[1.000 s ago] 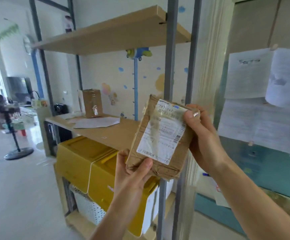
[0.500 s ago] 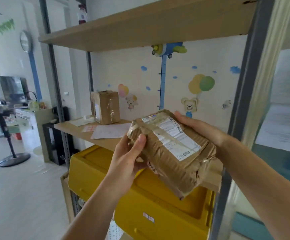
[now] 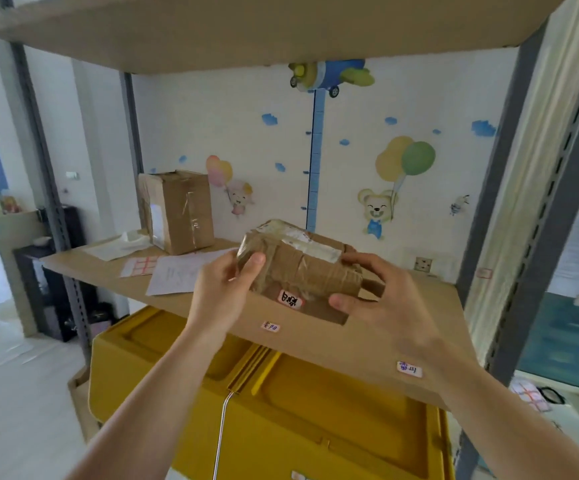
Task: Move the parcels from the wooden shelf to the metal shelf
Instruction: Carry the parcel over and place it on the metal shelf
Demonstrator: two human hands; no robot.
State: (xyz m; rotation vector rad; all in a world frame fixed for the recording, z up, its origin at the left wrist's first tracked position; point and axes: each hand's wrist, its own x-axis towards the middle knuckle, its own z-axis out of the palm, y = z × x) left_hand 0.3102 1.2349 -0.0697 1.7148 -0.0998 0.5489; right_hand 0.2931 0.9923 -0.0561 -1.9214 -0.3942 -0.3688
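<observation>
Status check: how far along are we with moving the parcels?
Done: one taped box already stands at the back of the shelf board. In hand: left hand and right hand grip a taped parcel over the board. Left: setting it down; remaining parcels aren't visible.

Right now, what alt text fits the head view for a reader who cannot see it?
Both hands, left hand and right hand, hold a taped brown parcel low over a shelf board in a metal-post rack. An upright cardboard box and papers lie further back; yellow bins sit below.
</observation>
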